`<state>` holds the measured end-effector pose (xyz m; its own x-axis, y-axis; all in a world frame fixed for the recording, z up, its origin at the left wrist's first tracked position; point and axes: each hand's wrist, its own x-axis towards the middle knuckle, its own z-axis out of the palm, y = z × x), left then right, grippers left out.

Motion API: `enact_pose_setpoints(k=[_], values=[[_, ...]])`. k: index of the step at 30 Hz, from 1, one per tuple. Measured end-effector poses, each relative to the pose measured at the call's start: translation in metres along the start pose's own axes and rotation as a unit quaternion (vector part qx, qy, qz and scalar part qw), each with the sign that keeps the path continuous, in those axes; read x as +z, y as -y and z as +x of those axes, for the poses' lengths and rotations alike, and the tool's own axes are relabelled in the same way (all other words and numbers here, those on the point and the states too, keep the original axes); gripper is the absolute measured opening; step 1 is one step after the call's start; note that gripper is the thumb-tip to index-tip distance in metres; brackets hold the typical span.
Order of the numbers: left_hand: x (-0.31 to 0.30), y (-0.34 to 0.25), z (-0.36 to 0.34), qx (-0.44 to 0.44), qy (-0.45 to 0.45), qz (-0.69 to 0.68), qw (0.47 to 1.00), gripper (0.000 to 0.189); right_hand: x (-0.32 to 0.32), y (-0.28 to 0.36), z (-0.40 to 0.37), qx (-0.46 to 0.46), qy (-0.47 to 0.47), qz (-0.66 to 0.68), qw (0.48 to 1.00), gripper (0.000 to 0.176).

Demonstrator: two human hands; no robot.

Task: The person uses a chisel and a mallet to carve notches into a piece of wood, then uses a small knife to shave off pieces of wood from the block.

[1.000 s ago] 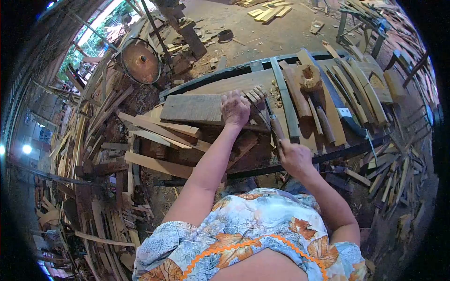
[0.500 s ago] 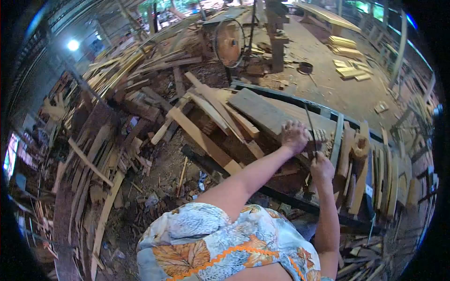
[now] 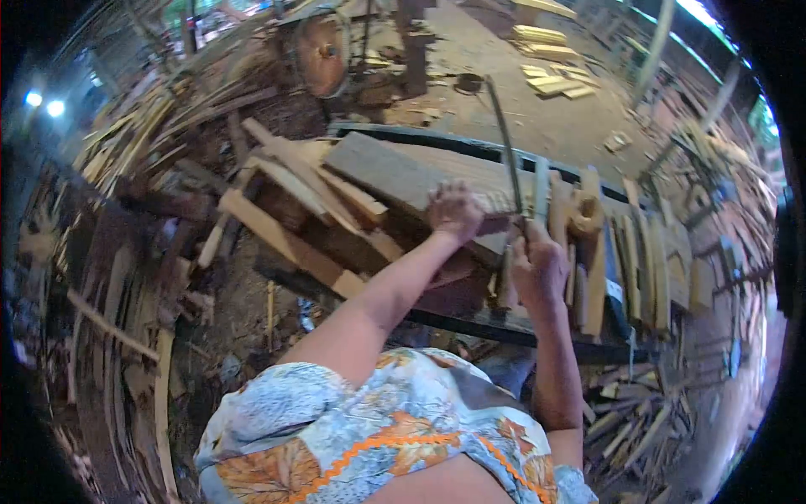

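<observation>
My right hand (image 3: pixel 541 267) is wrapped round the lower end of a long, thin, dark blade-like tool (image 3: pixel 505 139), which points up and away from me. Beside it, my left hand (image 3: pixel 456 210) lies with its fingers apart on the end of a thick grey-brown board (image 3: pixel 382 172). At that end, next to my left fingers, is a pale, notched-looking surface (image 3: pixel 495 202). The board rests on a dark-framed bench (image 3: pixel 437 323) among other wood pieces. What lies under my left palm is hidden.
Loose planks (image 3: pixel 281 239) lean at the bench's left. Upright wood pieces (image 3: pixel 638 260) line its right end. A round fan (image 3: pixel 322 55) stands behind. Yellow boards (image 3: pixel 558 80) lie on the far floor. Wood scraps (image 3: pixel 634 433) are piled at the lower right.
The view has turned, so the scene sits further left and higher. The tool in my right hand has moved away from the board's end and stands more clearly raised. My left hand stays on the board.
</observation>
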<state>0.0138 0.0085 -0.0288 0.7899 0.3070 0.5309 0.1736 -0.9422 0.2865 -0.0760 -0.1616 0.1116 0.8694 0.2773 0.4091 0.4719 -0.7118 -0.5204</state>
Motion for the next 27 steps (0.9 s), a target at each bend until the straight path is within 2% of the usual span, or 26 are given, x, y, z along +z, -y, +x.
enact_pose_setpoints(k=[2, 4, 6, 9, 12, 22, 27], values=[[-0.009, -0.003, -0.001, -0.019, -0.001, -0.021, 1.0, 0.025, 0.005, -0.009, -0.003, 0.026, 0.047, -0.006, 0.999, 0.018], [-0.016, -0.006, -0.001, -0.031, 0.009, -0.055, 0.998, 0.025, 0.029, -0.029, -0.015, 0.011, 0.04, -0.02, 0.999, 0.018], [-0.019, -0.006, -0.001, -0.024, 0.011, -0.015, 1.0, 0.022, 0.046, -0.042, -0.024, 0.032, 0.063, -0.039, 0.997, 0.019], [-0.021, -0.006, -0.002, -0.03, -0.001, -0.032, 0.999, 0.02, 0.059, -0.047, -0.027, 0.061, 0.106, -0.062, 0.991, 0.021], [-0.011, -0.002, -0.002, -0.029, -0.018, -0.018, 0.999, 0.021, 0.068, -0.051, -0.029, 0.035, 0.107, -0.052, 0.992, 0.022], [-0.012, -0.002, -0.002, -0.03, -0.001, -0.019, 0.999, 0.023, 0.066, -0.049, -0.037, 0.046, 0.15, -0.09, 0.983, 0.022], [-0.02, -0.006, -0.001, -0.045, 0.018, -0.02, 0.999, 0.024, 0.045, -0.053, -0.075, 0.053, 0.172, -0.076, 0.981, 0.022]])
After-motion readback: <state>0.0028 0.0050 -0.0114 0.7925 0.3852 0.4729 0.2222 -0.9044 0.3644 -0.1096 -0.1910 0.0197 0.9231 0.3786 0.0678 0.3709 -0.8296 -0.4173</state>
